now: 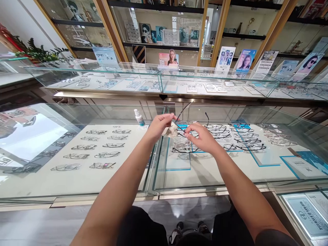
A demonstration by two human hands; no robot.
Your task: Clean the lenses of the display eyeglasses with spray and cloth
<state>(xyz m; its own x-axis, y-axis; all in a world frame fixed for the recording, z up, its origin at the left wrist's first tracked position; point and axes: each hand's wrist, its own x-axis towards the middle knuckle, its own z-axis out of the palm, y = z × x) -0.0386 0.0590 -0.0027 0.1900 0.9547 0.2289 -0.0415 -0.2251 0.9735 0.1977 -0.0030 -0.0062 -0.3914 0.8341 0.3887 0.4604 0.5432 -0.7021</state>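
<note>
Eyeglasses point(180, 128), thin, black, held above clear glass display case point(189, 189); left hand point(159, 125) gripping crumpled cream cloth point(171, 131) against them, right hand point(201, 136) pinching them too, likely for steadiness

Spray bottle point(139, 118) is standing upright on worktop point(110, 184), blocking low path there. Raised glass case point(115, 96) is bounding far side. Held eyeglasses point(180, 128) are obstructing middle. Open glass is stretching left of bottle.
</note>
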